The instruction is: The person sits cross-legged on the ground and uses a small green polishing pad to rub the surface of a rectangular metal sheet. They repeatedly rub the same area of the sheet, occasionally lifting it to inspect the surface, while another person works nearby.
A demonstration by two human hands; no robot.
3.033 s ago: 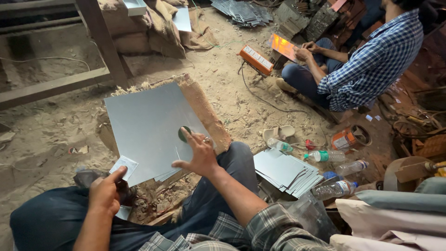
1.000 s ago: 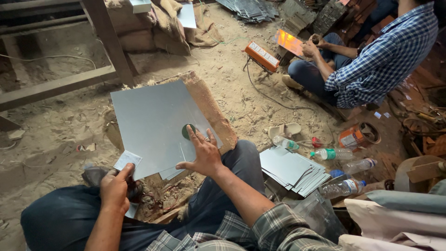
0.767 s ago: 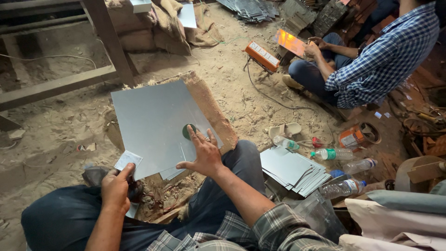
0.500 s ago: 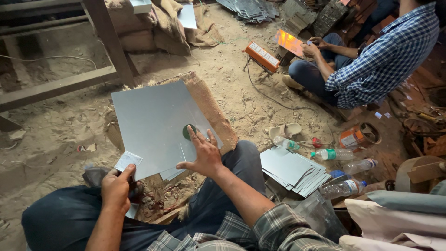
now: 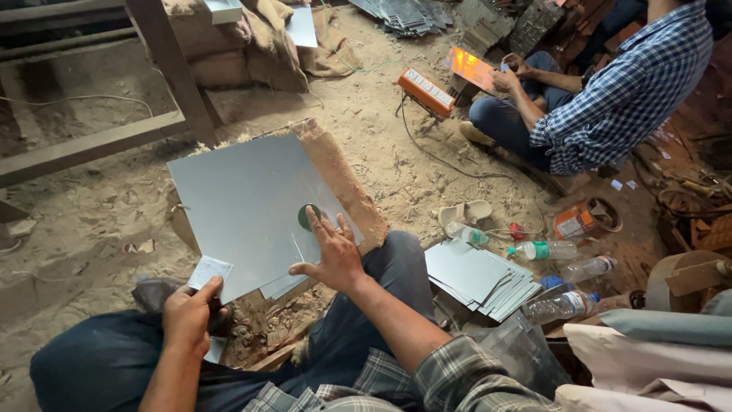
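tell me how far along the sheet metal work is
Done, apparently: a stack of small grey metal sheets lies beside the knee. In hand: the right hand presses a dark round disc on the large grey metal sheet; the left hand pinches a small pale square piece. Left: the large sheet looks mostly uncut.

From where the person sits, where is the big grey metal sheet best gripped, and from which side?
Probably the near edge of the metal sheet, approached from the person's own side. That edge overhangs the brown board, so fingers can get under it. The right hand already presses it flat there.
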